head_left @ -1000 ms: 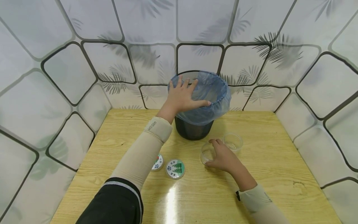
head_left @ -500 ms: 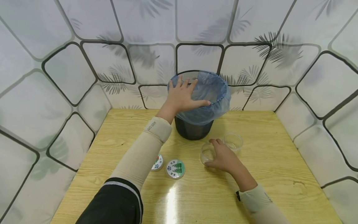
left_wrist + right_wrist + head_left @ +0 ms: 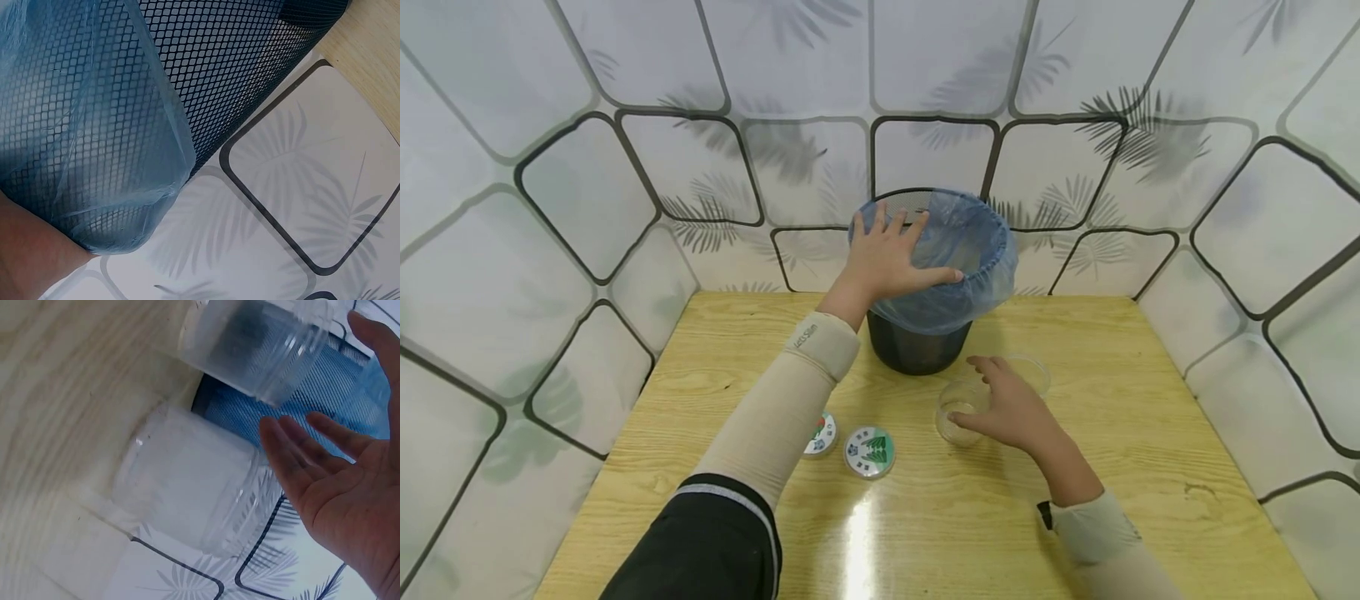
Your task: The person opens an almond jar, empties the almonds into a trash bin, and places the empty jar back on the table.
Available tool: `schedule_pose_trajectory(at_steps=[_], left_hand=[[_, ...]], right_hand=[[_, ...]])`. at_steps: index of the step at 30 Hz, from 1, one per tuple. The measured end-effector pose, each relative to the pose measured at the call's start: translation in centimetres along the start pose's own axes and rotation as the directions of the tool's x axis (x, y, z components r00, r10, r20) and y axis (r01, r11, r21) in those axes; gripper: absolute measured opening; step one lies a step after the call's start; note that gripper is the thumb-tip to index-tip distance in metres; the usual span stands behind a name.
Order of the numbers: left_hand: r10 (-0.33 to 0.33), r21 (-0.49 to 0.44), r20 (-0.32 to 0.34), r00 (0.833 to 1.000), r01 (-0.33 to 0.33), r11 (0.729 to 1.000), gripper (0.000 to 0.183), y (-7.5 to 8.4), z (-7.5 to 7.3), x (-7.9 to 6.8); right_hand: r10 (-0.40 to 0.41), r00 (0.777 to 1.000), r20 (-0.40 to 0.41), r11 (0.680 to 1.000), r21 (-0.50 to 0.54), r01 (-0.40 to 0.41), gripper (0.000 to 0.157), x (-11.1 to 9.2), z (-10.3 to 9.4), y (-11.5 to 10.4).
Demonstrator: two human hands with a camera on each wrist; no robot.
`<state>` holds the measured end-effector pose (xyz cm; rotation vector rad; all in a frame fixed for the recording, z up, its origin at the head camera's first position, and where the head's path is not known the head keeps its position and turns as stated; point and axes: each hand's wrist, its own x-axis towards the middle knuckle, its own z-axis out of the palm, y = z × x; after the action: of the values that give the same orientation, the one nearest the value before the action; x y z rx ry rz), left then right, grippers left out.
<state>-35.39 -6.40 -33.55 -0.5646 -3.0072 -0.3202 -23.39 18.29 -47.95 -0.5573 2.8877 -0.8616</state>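
My left hand point(image 3: 887, 265) lies with spread fingers on the rim of a black mesh bin point(image 3: 917, 354) lined with a blue plastic bag point(image 3: 981, 287). In the left wrist view part of that hand point(image 3: 34, 253) touches the bag's edge. My right hand point(image 3: 1011, 408), fingers apart and holding nothing, hovers at the right side of a clear, lidless plastic jar point(image 3: 957, 425). A second clear jar point(image 3: 1041, 371) stands behind this hand, partly hidden by it. Both the near jar point(image 3: 244, 347) and the other jar point(image 3: 187, 478) stand upright on the table in the right wrist view.
Two round lids point(image 3: 870, 452) with printed tops lie left of the jars; my left forearm partly covers one lid point(image 3: 823, 435). The wooden table point(image 3: 1135, 467) meets patterned walls at the back and sides.
My right hand has let go of the left jar and moved slightly right and away, its fingers opening. The jar stays in its place. My left hand has not moved.
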Motion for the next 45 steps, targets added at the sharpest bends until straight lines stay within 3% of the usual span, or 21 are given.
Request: schedule_pose_trajectory(at_steps=[7, 15, 25, 36, 45], left_hand=[[-0.006, 0.014, 0.003, 1.0, 0.006, 1.0, 0.111, 0.0, -0.1, 0.1], [-0.003, 0.004, -0.006, 1.0, 0.003, 1.0, 0.111, -0.2, -0.1, 0.0], [0.001, -0.013, -0.006, 1.0, -0.001, 1.0, 0.112, -0.1, -0.1, -0.1], [0.011, -0.005, -0.031, 0.999, -0.011, 1.0, 0.112, 0.0, 0.1, -0.2], [0.045, -0.067, -0.14, 0.989, -0.055, 0.996, 0.105, -0.2, 0.1, -0.8]], right_hand=[[-0.013, 1.0, -0.021, 0.993, 0.116, 0.015, 0.091, 0.5, -1.7, 0.9], [-0.054, 0.988, -0.148, 0.998, -0.023, 0.051, 0.096, 1.4, -4.8, 1.6], [-0.053, 0.967, -0.249, 0.991, -0.131, 0.02, 0.111, 2.6, -8.4, 1.4], [-0.078, 0.969, -0.233, 0.982, -0.185, 0.035, 0.122, 3.6, -10.2, 0.5], [-0.118, 0.967, -0.224, 0.968, -0.245, 0.061, 0.13, 4.6, -11.5, -0.5]])
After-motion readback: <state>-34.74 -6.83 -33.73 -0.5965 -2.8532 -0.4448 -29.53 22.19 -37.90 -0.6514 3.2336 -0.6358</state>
